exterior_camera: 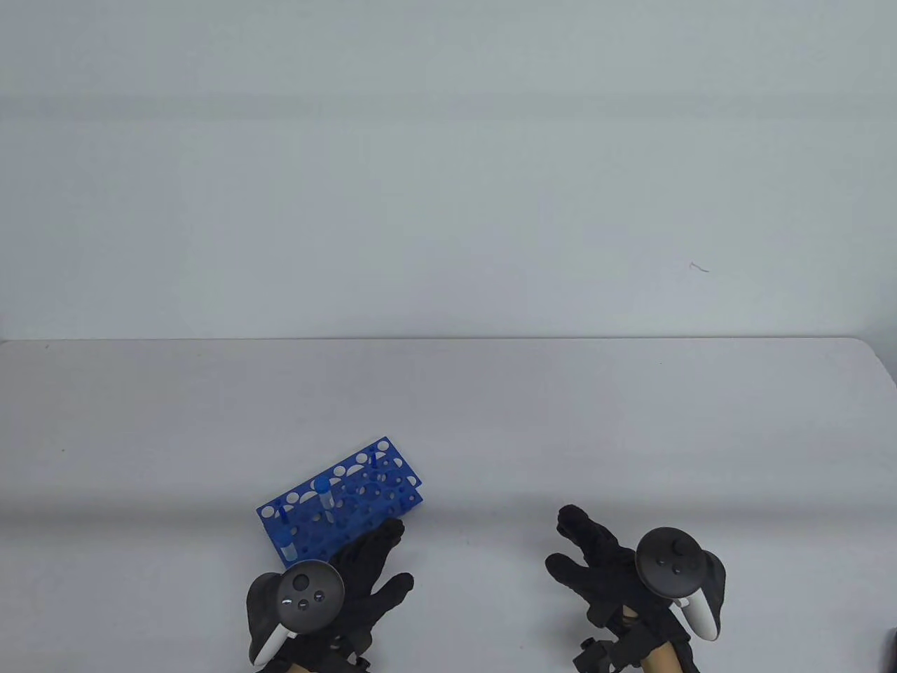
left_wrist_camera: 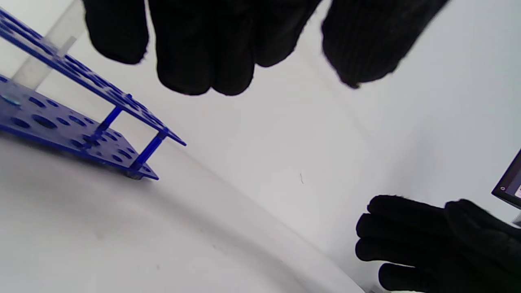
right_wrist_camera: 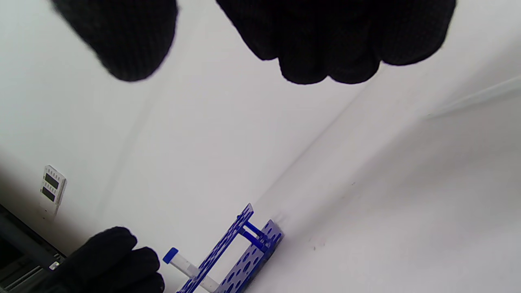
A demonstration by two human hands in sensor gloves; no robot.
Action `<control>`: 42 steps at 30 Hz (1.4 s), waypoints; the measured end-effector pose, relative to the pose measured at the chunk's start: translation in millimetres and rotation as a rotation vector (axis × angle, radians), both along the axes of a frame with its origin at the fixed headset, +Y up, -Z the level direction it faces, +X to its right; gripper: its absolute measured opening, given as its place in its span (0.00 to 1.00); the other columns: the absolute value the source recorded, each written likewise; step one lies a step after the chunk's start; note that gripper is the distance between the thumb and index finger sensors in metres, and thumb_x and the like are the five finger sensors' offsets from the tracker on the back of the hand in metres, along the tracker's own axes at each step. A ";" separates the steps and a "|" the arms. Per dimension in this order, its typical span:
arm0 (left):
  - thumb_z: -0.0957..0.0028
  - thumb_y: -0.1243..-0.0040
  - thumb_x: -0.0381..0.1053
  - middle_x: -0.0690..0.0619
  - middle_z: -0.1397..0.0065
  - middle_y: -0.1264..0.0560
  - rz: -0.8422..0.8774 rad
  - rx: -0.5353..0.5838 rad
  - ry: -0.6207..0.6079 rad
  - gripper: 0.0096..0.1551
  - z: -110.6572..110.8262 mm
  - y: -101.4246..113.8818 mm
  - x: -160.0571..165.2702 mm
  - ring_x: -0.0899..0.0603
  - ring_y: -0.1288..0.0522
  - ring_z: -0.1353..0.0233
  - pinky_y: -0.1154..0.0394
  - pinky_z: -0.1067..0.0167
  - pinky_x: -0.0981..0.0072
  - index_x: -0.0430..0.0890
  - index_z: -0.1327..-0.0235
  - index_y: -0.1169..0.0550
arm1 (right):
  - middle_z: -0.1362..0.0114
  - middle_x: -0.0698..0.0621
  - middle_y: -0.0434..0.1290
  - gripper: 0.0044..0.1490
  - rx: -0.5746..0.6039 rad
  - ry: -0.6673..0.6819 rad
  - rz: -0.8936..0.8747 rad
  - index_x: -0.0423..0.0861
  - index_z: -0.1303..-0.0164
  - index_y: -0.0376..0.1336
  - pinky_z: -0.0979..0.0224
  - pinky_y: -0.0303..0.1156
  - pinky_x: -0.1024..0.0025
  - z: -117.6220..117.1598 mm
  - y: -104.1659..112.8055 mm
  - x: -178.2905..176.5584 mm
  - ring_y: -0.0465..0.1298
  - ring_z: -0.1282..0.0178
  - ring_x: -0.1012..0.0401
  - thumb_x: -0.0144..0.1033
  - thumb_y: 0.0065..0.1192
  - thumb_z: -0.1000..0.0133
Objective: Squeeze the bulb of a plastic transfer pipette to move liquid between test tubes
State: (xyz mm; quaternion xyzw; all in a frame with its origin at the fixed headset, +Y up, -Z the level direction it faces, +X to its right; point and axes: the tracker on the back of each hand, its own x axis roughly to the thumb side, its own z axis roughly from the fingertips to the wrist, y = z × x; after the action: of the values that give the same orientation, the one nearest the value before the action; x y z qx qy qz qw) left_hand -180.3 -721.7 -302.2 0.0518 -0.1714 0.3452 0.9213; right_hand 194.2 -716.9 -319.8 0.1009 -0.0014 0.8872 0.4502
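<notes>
A blue test tube rack [exterior_camera: 340, 501] stands on the white table [exterior_camera: 490, 420], left of centre near the front. A clear tube with a blue cap [exterior_camera: 322, 491] stands in it, leaning; a second tube [exterior_camera: 286, 545] seems to sit at the rack's near end. My left hand [exterior_camera: 382, 561] is open and empty, its fingertips just at the rack's near right side. My right hand [exterior_camera: 571, 543] is open and empty, well right of the rack. The rack [left_wrist_camera: 81, 122] and the capped tube [right_wrist_camera: 183, 264] show in the wrist views. No pipette is in view.
A white wall rises behind the table's far edge. A dark screen corner [left_wrist_camera: 508, 183] shows at the right of the left wrist view. A small white wall device [right_wrist_camera: 52, 189] shows in the right wrist view.
</notes>
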 end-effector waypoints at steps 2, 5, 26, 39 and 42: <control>0.47 0.46 0.67 0.47 0.15 0.34 0.018 0.013 -0.001 0.46 1.0 3.5 -1.4 0.38 0.33 0.20 0.37 0.23 0.37 0.52 0.16 0.41 | 0.20 0.37 0.66 0.52 0.001 0.005 0.000 0.38 0.24 0.56 0.29 0.65 0.40 -0.2 0.4 -1.0 0.66 0.24 0.38 0.54 0.66 0.54; 0.50 0.44 0.69 0.47 0.15 0.33 0.053 0.053 -0.035 0.48 2.9 15.0 -6.1 0.39 0.32 0.20 0.35 0.23 0.38 0.52 0.16 0.40 | 0.20 0.37 0.66 0.52 -0.002 0.014 -0.002 0.38 0.24 0.56 0.29 0.65 0.40 -0.1 0.3 -2.2 0.66 0.24 0.38 0.54 0.65 0.54; 0.63 0.36 0.76 0.36 0.11 0.73 -0.370 -0.323 0.157 0.82 -47.5 25.3 -129.2 0.28 0.73 0.15 0.66 0.20 0.25 0.45 0.17 0.71 | 0.20 0.37 0.65 0.53 -0.019 0.019 -0.015 0.38 0.23 0.55 0.29 0.64 0.40 -2.9 2.8 0.1 0.65 0.23 0.38 0.54 0.65 0.54; 0.63 0.35 0.74 0.37 0.11 0.72 -0.574 -0.469 0.128 0.82 -74.7 -15.4 -99.8 0.28 0.70 0.15 0.63 0.20 0.26 0.47 0.21 0.74 | 0.20 0.36 0.65 0.53 -0.038 0.034 0.020 0.38 0.23 0.55 0.29 0.64 0.40 -6.1 -0.8 -3.5 0.65 0.23 0.37 0.54 0.66 0.54; 0.63 0.35 0.74 0.37 0.10 0.70 -0.576 -0.494 0.126 0.82 -78.9 -20.2 -100.2 0.28 0.68 0.14 0.62 0.19 0.26 0.47 0.21 0.73 | 0.20 0.37 0.64 0.53 -0.036 0.040 0.021 0.38 0.23 0.55 0.29 0.64 0.40 -6.3 -1.1 -4.5 0.65 0.23 0.38 0.54 0.65 0.54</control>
State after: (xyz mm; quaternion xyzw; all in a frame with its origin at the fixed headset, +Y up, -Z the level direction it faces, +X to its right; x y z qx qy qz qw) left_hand -280.5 -741.9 -381.1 -0.2009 -0.0335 0.0994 0.9740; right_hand 189.7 -718.0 -326.1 0.1106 0.0247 0.8896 0.4425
